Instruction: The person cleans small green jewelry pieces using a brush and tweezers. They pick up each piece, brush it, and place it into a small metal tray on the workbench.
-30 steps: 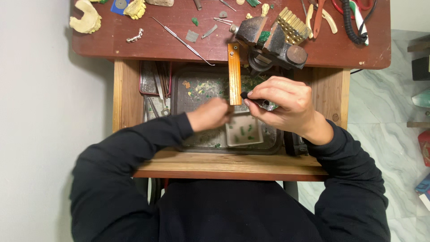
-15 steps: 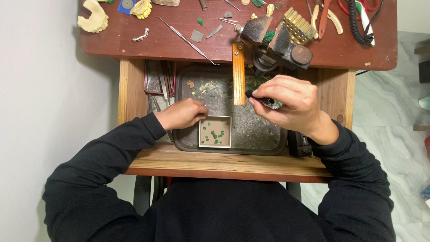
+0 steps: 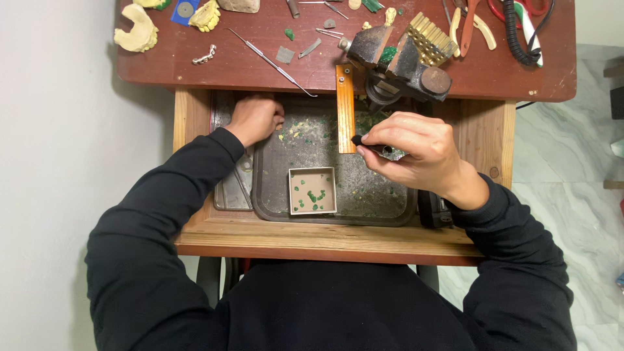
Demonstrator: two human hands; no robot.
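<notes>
Two hands in the open drawer. Right hand [image 3: 416, 153] pinches a small dark tool [image 3: 365, 142] between thumb and fingertips, held over the dark metal tray [image 3: 370, 195], just beside the orange wooden peg [image 3: 345, 107] that juts off the bench edge. Left hand [image 3: 255, 118] is curled at the tray's upper left corner, fingers tucked under the bench lip; can't tell if it grips anything.

Containers:
- Tray: sits in the wooden drawer [image 3: 325, 234], floor littered with green and yellowish scraps, densest near the top.
- Small square box [image 3: 312, 190]: open, lying flat in the tray toward its near edge, holds a handful of small green bits. Well apart from both hands.
- Narrow grey side tray [image 3: 229, 188]: left of the main tray, partly under the left sleeve; contents unclear.

Bench top [image 3: 195, 71] above: a clamp-style vise [image 3: 396, 62] right behind the peg, a thin metal probe [image 3: 270, 62], yellow dental casts [image 3: 136, 29] far left.
</notes>
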